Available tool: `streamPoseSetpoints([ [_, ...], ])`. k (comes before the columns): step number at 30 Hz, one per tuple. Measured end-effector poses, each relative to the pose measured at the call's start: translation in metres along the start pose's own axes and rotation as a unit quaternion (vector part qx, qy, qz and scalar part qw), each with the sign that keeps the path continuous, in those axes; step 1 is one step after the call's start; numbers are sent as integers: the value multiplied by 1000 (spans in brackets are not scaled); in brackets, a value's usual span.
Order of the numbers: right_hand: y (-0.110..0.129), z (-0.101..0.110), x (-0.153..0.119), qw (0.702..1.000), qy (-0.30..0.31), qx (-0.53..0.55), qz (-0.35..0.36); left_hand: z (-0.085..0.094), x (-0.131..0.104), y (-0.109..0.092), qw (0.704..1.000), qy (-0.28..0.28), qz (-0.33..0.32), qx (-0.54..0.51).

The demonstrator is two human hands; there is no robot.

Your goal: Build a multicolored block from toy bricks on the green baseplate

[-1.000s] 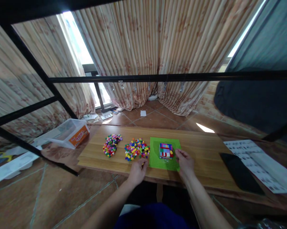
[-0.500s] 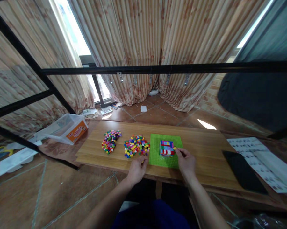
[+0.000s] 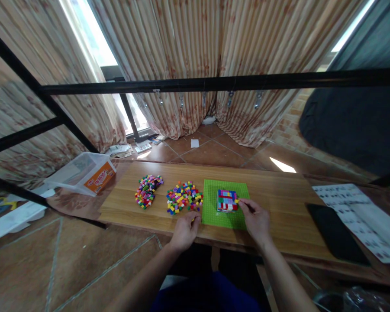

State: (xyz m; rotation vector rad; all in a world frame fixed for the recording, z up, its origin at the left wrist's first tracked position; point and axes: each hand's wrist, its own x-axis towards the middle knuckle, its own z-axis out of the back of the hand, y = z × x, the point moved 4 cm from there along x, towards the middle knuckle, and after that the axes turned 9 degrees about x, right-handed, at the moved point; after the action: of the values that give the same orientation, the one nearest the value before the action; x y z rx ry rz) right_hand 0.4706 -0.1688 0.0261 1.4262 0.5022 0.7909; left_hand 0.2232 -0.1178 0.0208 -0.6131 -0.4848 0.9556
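Observation:
My right hand (image 3: 256,220) is closed in a pinch on a small yellow brick (image 3: 236,201), held against the right side of a block of stacked bricks (image 3: 227,200). This block has rows of red, purple, blue and white and stands on a green baseplate (image 3: 211,219). At the table's front edge, left of the baseplate, my left hand (image 3: 185,230) has its thumb and fingers drawn together. A tiny yellowish spot shows between them, too small to name. Just beyond that hand lies a pile of loose mixed-colour bricks (image 3: 184,197).
A second brick pile (image 3: 147,191) lies farther left on the wooden table (image 3: 272,195). Beyond the left end stands a clear plastic bin (image 3: 99,173) with an orange label. At the right are a dark flat panel (image 3: 336,234) and a printed sheet (image 3: 360,216). A black metal rail (image 3: 188,84) crosses ahead.
The view has tilted down slightly. My right hand stays at the block's right side, with the yellow brick now right against it. My left hand has hardly moved.

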Motion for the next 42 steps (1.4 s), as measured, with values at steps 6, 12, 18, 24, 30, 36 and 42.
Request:
streamPoseSetpoints([
  [6,-6,-6,1,999,-21,37,-31,-1,0,1,1000,0,5,2],
  [12,-12,-8,2,993,-41,87,-68,-2,1,2,1000,1,8,9],
  [18,-15,-10,-2,984,-48,137,-102,-1,1,0,1000,1,15,9],
  [24,-17,-14,-1,977,-60,162,-121,-3,1,2,1000,7,14,14],
  [30,-14,-19,0,975,-68,165,-130,-3,1,1,1000,1,10,19],
  [36,-15,-21,-1,980,-65,148,-113,-3,2,1,999,9,8,30],
  [42,-14,-19,-7,985,-56,141,-83,-6,2,4,999,6,12,30],
])
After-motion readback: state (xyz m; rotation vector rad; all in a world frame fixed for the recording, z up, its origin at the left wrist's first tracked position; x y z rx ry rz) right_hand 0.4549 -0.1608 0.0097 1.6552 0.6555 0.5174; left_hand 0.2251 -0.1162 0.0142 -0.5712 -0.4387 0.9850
